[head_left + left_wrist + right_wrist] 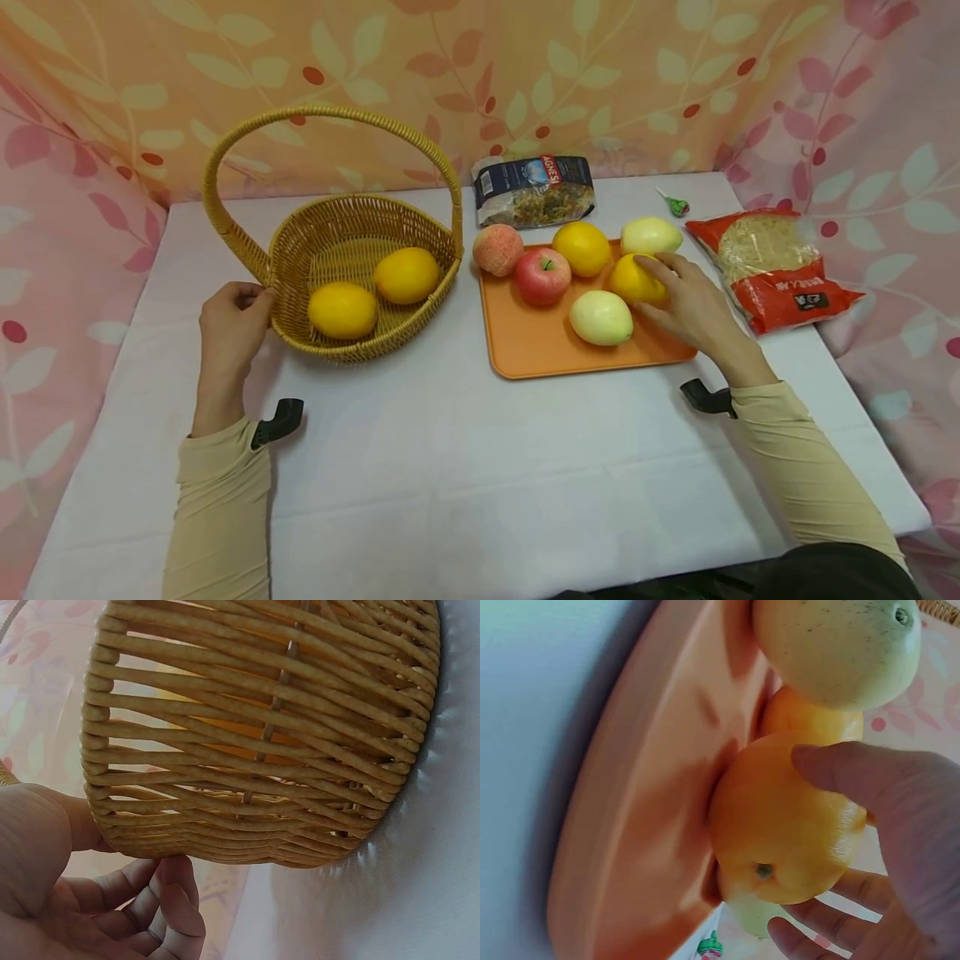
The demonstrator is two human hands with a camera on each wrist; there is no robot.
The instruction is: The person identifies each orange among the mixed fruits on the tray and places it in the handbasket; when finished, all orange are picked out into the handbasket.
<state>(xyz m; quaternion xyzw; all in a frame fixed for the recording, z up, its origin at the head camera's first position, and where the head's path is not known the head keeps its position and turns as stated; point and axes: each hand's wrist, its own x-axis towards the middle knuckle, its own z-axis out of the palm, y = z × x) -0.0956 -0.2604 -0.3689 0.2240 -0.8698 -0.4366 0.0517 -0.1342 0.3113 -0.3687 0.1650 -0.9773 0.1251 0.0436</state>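
Note:
My left hand (231, 329) pinches the left rim of a wicker basket (356, 350) with a tall arched handle; the woven side (255, 742) fills the left wrist view. Two yellow oval fruits, one in front (342, 311) and one behind (407, 276), lie inside. On an orange tray (525, 354), my right hand (697, 304) grips an orange (772, 817), thumb on one side and fingers on the other. Around it sit a pale green melon (602, 318), a second pale melon (651, 237), another orange (582, 248), a red apple (542, 277) and a peach (498, 250).
Behind the tray lies a dark pasta bag (534, 192). A green-wrapped lollipop (677, 206) is at the back right, and a red and clear food bag (776, 271) lies right of the tray. Floral curtains (525, 83) border the white-covered table (450, 467).

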